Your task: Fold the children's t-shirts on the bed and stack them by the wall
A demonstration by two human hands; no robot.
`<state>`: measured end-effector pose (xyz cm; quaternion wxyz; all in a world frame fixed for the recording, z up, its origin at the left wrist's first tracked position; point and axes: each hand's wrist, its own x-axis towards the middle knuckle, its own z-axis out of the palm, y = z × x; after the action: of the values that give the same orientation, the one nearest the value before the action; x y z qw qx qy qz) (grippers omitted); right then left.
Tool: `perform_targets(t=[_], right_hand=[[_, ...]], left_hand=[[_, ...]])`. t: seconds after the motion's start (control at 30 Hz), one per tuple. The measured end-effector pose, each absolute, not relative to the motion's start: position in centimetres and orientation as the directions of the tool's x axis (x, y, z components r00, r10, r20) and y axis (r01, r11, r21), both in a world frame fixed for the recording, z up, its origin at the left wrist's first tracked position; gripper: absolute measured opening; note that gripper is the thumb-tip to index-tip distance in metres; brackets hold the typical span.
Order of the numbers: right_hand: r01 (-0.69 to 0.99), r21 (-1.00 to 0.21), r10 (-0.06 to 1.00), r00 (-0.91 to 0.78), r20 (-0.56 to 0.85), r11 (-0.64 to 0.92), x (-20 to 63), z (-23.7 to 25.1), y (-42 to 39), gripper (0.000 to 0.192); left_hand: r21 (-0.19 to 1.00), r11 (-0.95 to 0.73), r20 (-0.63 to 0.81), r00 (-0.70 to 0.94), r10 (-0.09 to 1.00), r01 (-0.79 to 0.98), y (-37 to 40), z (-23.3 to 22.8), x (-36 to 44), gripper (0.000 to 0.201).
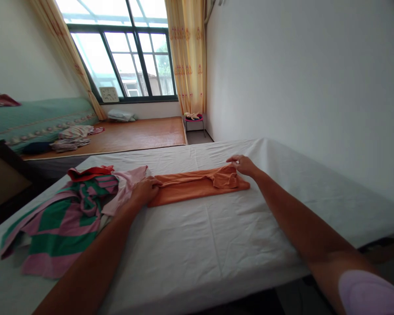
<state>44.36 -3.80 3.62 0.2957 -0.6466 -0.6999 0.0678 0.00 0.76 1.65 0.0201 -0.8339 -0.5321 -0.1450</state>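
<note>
Lying lengthwise left to right, folded orange shirt (197, 186), left hand (146, 190) and right hand (243, 165) pinching its ends.

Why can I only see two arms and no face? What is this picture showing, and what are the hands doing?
The camera sits on the person's head and looks forward and down, so you see only that person's own arms. There is just this one picture. In front lies a white sheet-covered table. On it rests a folded orange cloth garment, stretched out in a long strip. The left hand presses on its left end, and the right hand pinches its right end with the fingers. Beside the left hand lies a crumpled pile of pink and green striped clothes. Behind are a window and yellow curtains.
</note>
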Motion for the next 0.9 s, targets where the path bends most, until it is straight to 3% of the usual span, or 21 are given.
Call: perform_targets(t=[0.07,0.17,0.23,0.4,0.57,0.63,0.8,0.9], right_hand=[[0.930,-0.367,0.951,0.088,0.296,0.028,44.4,3.0,-2.4,0.035],[0.926,-0.346,0.955,0.228,0.189,-0.153,45.0,1.2,-1.0,0.040],[0.906,-0.392,0.958,0.239,0.157,-0.162,45.7,-0.3,-0.7,0.034],[0.877,-0.458,0.902,0.306,0.305,-0.143,46.4,-2.2,-1.5,0.017],[0.898,-0.405,0.917,0.296,0.268,-0.172,45.7,-2.0,-2.1,0.017],[0.906,-0.392,0.920,0.279,0.275,-0.157,45.5,-2.0,-2.1,0.018],[0.909,-0.393,0.924,0.260,0.280,-0.137,45.7,-2.2,-2.1,0.021],[0.905,-0.408,0.930,0.249,0.271,-0.123,45.8,-2.1,-2.2,0.023]], left_hand=[[0.139,-0.440,0.257,0.397,0.881,0.887,0.7,1.6,0.1,0.032],[0.161,-0.449,0.246,0.405,0.881,0.879,0.6,1.4,0.2,0.038],[0.164,-0.451,0.240,0.408,0.881,0.877,0.5,1.2,0.2,0.044],[0.201,-0.441,0.235,0.394,0.888,0.875,1.0,0.9,-0.1,0.045],[0.333,-0.287,0.309,0.183,0.933,0.898,2.8,1.4,-1.3,0.042],[0.306,-0.299,0.291,0.211,0.933,0.904,3.8,1.9,-1.5,0.042],[0.099,-0.531,0.185,0.509,0.841,0.842,5.4,2.7,-0.2,0.032],[-0.015,-0.517,0.162,0.512,0.844,0.856,5.4,2.9,1.0,0.024]])
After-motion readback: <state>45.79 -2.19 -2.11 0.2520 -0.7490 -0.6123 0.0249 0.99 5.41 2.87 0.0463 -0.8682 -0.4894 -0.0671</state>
